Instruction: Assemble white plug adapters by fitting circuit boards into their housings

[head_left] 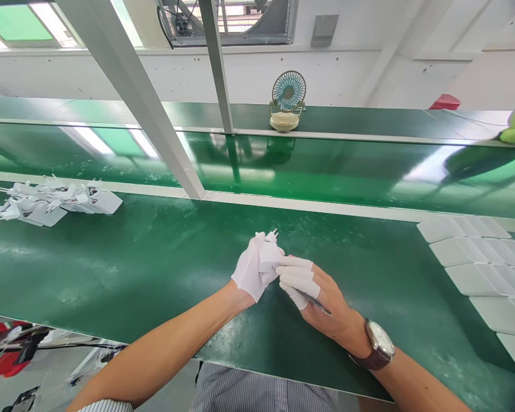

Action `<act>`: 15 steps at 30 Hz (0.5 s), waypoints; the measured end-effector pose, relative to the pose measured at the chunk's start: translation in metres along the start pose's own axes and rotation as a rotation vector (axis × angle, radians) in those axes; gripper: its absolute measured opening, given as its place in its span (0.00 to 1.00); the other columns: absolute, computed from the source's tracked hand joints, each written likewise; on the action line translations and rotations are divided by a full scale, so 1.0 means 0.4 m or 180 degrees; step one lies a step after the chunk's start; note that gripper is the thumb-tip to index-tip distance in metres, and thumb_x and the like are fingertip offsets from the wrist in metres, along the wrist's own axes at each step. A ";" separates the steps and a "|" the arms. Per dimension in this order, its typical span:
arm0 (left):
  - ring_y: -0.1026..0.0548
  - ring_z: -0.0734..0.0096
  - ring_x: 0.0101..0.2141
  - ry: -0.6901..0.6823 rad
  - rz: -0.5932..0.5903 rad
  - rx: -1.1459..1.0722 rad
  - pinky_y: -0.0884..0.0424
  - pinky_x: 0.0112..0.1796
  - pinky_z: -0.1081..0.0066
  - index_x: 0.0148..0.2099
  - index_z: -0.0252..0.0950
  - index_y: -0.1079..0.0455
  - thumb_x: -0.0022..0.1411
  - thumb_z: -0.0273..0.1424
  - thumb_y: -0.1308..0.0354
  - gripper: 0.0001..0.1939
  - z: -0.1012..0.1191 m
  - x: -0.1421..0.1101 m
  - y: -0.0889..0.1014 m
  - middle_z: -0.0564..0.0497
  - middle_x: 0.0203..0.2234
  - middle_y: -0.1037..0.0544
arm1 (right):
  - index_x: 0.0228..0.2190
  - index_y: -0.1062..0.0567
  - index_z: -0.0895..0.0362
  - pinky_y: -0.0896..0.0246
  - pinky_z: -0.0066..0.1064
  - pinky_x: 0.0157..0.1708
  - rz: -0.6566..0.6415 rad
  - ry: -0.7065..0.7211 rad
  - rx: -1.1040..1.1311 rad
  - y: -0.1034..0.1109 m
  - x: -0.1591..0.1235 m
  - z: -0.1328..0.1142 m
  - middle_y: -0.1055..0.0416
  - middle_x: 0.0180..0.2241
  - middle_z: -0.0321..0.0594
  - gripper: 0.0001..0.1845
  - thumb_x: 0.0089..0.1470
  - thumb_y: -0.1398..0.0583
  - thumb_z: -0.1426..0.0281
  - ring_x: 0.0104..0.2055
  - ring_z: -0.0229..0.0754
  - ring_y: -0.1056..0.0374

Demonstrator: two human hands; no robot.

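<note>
"Where is the white piece (268,257)?"

"In the person's left hand (249,269), above the middle of the tabletop (163,257) — the gloved fingers are wrapped around it, and its thin prongs point away from the person."

"And the right hand (309,286)?"

"Its fingers, in white covers, are closed on a slim dark tool (316,303) right beside the piece. Whether the tip touches, one cannot tell."

"What lies about them?"

"A heap of white pronged parts (55,200) sits well to the left; flat white pieces (476,252) lie in rows at the right. Behind, a small round fan (289,91) stands on the shelf (352,119) — upright, facing the person."
</note>
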State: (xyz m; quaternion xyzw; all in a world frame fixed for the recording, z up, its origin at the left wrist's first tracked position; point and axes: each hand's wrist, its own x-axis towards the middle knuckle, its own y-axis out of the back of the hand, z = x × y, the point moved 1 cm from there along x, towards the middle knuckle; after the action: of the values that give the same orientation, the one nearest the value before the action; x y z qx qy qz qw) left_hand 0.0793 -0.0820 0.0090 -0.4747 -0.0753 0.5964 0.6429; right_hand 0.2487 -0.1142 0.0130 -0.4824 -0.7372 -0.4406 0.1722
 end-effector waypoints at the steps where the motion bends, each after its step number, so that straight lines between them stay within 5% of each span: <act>1: 0.42 0.83 0.13 -0.0031 0.0036 0.0065 0.51 0.13 0.78 0.37 0.29 0.29 0.66 0.52 0.45 0.27 -0.002 0.000 0.001 0.52 0.21 0.29 | 0.58 0.29 0.55 0.30 0.53 0.57 0.0013 -0.0030 -0.0005 -0.001 0.003 -0.002 0.23 0.52 0.48 0.29 0.57 0.39 0.86 0.62 0.54 0.32; 10: 0.45 0.83 0.11 -0.0048 0.0535 -0.0043 0.55 0.12 0.77 0.32 0.33 0.33 0.65 0.41 0.41 0.16 -0.012 -0.004 -0.017 0.53 0.17 0.31 | 0.51 0.25 0.49 0.26 0.43 0.50 -0.0011 -0.0635 -0.0003 0.003 0.033 -0.009 0.21 0.46 0.42 0.20 0.61 0.39 0.80 0.51 0.47 0.26; 15: 0.46 0.84 0.10 -0.0121 0.0649 -0.0095 0.56 0.12 0.77 0.32 0.34 0.32 0.64 0.40 0.39 0.15 -0.009 0.000 -0.026 0.53 0.17 0.29 | 0.52 0.25 0.47 0.26 0.42 0.48 -0.0058 -0.0520 0.0062 0.000 0.034 -0.005 0.21 0.44 0.41 0.23 0.61 0.39 0.81 0.52 0.47 0.26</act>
State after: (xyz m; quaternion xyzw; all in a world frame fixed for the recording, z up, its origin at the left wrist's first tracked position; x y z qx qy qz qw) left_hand 0.0889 -0.0823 0.0142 -0.4780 -0.0477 0.6665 0.5701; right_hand 0.2420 -0.1080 0.0234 -0.5083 -0.7574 -0.3941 0.1122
